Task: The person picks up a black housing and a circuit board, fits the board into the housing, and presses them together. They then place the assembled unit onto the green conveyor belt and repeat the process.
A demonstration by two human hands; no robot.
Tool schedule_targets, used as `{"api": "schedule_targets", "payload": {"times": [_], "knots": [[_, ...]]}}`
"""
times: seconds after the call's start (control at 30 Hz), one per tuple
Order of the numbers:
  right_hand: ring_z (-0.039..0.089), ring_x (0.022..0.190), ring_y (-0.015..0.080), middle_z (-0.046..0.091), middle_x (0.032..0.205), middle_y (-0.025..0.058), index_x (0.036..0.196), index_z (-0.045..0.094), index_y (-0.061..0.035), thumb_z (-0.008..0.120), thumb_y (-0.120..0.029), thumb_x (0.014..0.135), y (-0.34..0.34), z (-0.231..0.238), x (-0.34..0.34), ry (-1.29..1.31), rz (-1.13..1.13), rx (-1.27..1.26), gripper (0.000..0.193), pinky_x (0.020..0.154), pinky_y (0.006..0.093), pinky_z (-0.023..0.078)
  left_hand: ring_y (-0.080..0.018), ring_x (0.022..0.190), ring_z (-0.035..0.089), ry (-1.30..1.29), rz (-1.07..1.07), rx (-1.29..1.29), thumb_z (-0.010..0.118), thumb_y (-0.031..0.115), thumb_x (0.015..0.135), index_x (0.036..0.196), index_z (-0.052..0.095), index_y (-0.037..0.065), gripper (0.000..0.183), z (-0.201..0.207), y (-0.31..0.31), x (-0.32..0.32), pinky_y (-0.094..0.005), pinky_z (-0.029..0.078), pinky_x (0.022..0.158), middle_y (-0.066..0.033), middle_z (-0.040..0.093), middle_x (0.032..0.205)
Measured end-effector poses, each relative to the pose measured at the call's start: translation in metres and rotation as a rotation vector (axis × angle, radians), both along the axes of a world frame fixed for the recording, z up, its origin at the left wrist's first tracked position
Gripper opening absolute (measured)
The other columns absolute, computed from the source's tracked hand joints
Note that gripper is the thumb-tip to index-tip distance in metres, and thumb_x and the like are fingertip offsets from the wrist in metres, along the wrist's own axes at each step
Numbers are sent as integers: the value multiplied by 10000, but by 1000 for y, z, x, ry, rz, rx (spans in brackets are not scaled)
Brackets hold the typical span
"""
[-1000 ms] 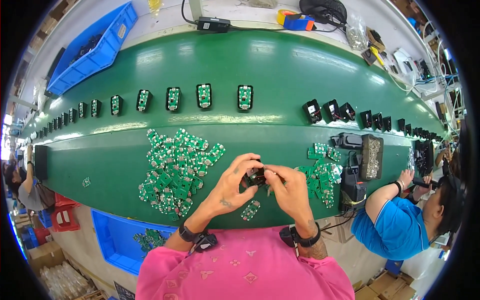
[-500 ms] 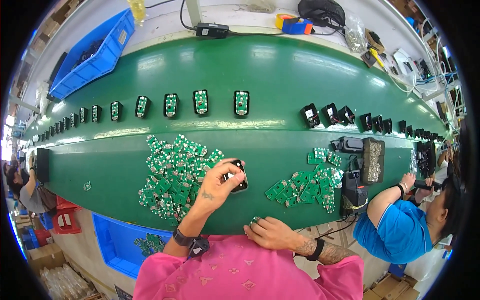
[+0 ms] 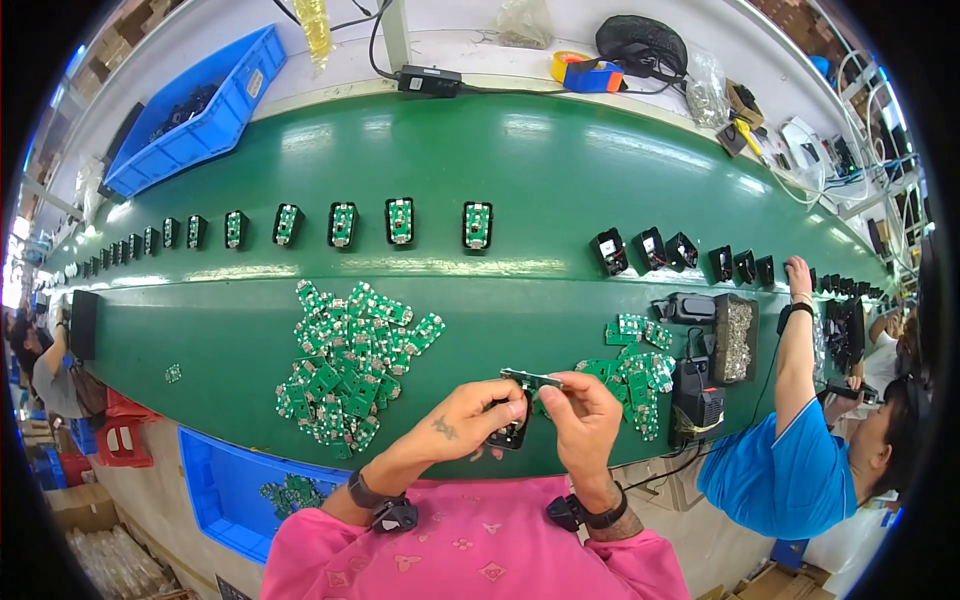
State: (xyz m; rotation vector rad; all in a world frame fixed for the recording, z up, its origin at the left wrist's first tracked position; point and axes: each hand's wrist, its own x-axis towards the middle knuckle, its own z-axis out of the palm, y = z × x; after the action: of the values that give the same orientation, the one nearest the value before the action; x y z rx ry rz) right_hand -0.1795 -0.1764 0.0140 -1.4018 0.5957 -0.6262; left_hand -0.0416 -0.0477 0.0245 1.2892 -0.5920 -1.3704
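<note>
My left hand [image 3: 466,414] is closed around a small black plastic case [image 3: 510,434], held near the table's front edge. Between the fingers of my right hand [image 3: 586,412] is a green circuit board [image 3: 531,379], tilted just above the case's far end. The fingers partly cover both parts. To the left of my hands lies a big loose pile of green circuit boards [image 3: 350,365]. A smaller pile of boards [image 3: 640,380] is on the right.
Cases with boards [image 3: 477,226] stand in a row at the far left; black cases [image 3: 610,252] continue it rightward. A black device [image 3: 698,400] and a tray of small metal parts [image 3: 735,340] sit at right. A co-worker's arm [image 3: 797,345] reaches over the table. Blue bin [image 3: 215,480] below.
My left hand has brought the black case nearer and to the right. My right hand has risen from the table edge with the circuit board to meet it. The co-worker's arm has stretched forward.
</note>
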Motion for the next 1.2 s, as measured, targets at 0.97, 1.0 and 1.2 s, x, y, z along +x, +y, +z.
{"api": "schedule_targets", "payload": {"times": [0.97, 1.0, 1.2], "knots": [[634, 714, 186, 641, 808, 80, 1047, 741, -31, 695, 96, 757, -16, -1, 13, 15, 272, -811, 320, 575, 279, 487, -169, 720, 694, 237, 164, -149, 531, -1, 959, 1484, 363, 34, 553, -12, 5, 17, -251, 590, 616, -116, 593, 1196], [630, 708, 172, 639, 804, 78, 1056, 737, -20, 681, 97, 772, -14, 7, 13, 70, 223, -704, 313, 569, 275, 485, -166, 741, 693, 148, 180, -138, 528, -8, 957, 1476, 373, 35, 543, -12, 4, 17, -257, 598, 638, -122, 593, 1200], [652, 604, 122, 686, 838, 108, 1057, 704, 65, 617, 27, 926, 0, 23, 26, 153, 230, -113, 163, 516, 216, 499, -136, 889, 668, -124, 214, -121, 536, -5, 956, 1432, 429, 49, 491, -10, -4, 10, -273, 608, 723, -111, 612, 1190]]}}
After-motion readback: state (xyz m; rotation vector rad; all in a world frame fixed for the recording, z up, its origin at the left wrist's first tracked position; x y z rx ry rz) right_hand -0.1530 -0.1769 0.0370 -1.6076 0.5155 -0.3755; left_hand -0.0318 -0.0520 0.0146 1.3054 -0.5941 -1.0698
